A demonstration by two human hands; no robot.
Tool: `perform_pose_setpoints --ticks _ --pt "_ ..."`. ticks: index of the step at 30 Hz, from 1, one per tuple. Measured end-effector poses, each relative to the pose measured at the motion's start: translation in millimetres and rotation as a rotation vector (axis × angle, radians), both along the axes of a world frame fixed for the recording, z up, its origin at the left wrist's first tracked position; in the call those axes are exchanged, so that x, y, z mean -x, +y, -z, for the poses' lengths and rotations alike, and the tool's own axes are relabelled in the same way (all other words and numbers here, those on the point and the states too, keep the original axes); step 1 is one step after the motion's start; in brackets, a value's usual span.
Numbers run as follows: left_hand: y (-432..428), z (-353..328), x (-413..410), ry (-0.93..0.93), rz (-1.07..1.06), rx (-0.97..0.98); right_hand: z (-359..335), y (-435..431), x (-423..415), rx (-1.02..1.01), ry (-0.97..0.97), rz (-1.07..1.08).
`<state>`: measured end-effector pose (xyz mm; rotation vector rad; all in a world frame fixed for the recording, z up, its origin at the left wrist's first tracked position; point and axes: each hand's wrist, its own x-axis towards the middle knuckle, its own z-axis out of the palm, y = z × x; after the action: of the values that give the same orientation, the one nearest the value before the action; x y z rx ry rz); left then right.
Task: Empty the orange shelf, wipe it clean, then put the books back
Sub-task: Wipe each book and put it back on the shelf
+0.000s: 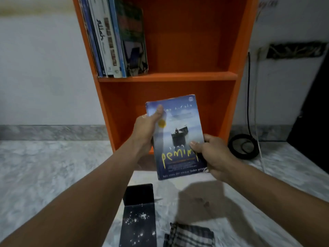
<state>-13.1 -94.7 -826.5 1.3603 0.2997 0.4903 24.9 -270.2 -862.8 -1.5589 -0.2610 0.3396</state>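
A blue paperback book (179, 132) with yellow title lettering is held upright in front of the orange shelf's (167, 76) lower compartment. My left hand (147, 129) grips its left edge, thumb on the cover. My right hand (211, 154) grips its lower right corner, thumb across the cover. Several books (114, 38) lean at the left end of the upper shelf board. The rest of that board and the lower compartment show bare orange wood.
A black book or box (138, 216) speckled with white dust lies on the marble floor below my arms. A checked cloth (190, 236) lies to its right. A coiled black cable (243, 146) sits by the wall right of the shelf.
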Motion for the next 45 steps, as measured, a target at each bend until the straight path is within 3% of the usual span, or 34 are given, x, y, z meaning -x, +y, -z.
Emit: perform_pose_setpoints --ticks 3,6,11,16,31,45 --pt "-3 -5 17 0.016 0.150 -0.165 -59 16 -4 -0.073 -0.097 0.095" --pt "4 -31 21 0.081 0.201 -0.327 -110 30 -14 -0.013 -0.222 0.110" --pt "38 -101 14 0.141 0.052 -0.641 -174 65 -26 0.139 -0.373 0.133" --pt "57 -142 13 0.180 -0.093 -0.850 -201 95 -39 0.168 -0.340 0.150" --pt "73 -160 -45 0.300 -0.484 -0.889 -229 148 -124 0.156 -0.345 -0.040" --pt "84 -149 -88 0.372 -0.742 -0.919 -214 210 -192 -0.011 -0.151 -0.224"
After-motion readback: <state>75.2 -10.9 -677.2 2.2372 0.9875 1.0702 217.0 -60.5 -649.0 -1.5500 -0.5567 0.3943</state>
